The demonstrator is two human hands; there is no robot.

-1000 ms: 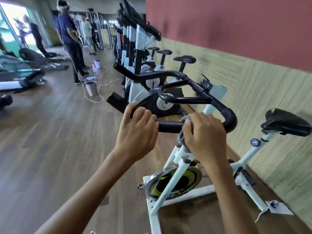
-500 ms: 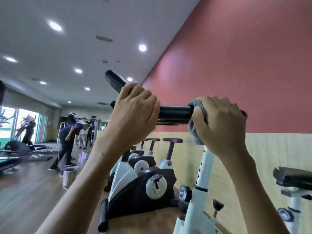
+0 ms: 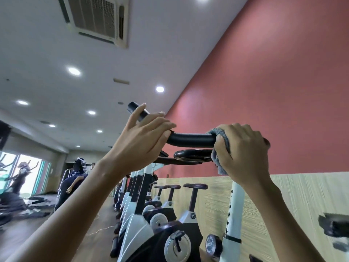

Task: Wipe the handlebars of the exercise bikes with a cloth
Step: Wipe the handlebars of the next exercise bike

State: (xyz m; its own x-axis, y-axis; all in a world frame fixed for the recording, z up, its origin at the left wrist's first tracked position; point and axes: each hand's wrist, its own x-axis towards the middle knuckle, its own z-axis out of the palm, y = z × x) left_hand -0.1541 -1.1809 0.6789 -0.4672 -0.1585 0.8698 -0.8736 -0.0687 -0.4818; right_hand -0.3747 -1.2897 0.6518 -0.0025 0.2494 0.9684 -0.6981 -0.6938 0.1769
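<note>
left hand (image 3: 139,140) is hooking loosely over the black handlebar (image 3: 190,139) near its left end, steadying it. right hand (image 3: 243,148) is clamping the grey cloth (image 3: 221,137) round the bar's right side, mid-wipe. the next move is likely calling for sliding the cloth along the bare stretch between the hands.

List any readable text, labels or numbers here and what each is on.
Nothing is legible.
Pale lettering on the black knob beside the near bike's white post: too blurred to read.
Small mark on the edge of the ceiling air conditioner: too small to read.
No print visible on the handlebar or the cloth.
</note>
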